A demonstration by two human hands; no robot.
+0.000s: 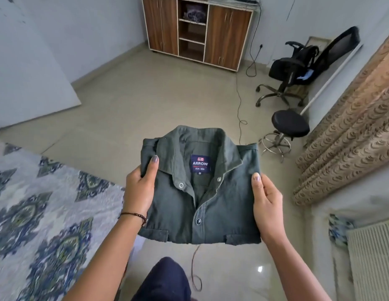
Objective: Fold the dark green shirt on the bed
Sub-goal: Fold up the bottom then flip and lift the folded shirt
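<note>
Dark green shirt (200, 205) is folded into a compact rectangle, collar at the far end, front placket facing cam. Not on the bed: it's held in the air over the floor (145, 101), above the person's knee (165, 281). Bed (47, 203) w/ blue-patterned sheet is off to the left, beside the left forearm, apart from the shirt.

Left grip (138, 187): clamped on the shirt's left edge, thumb (153, 165) on top beside the collar, other fingers under the fabric, hidden. Thin bead bracelet (134, 215) on that wrist.

Right grip (267, 205): clamped on the right edge, thumb (256, 181) on top, fingers under the fabric, tips out of view.

Shirt details: navy neck label (200, 164) reads ARROW, size M below it. Top snap undone, collar spread; lower snap (197, 221) done up. Two pocket flaps along the near fold.

Bkgd: wood cabinet (197, 29) at far wall, black office chair (297, 68) w/ dark bag on the seat at right, round black stool (290, 123) nearer, patterned brown curtain (352, 131) far right. Thin cable (240, 101) runs along the floor from the cabinet side toward the shirt.
</note>
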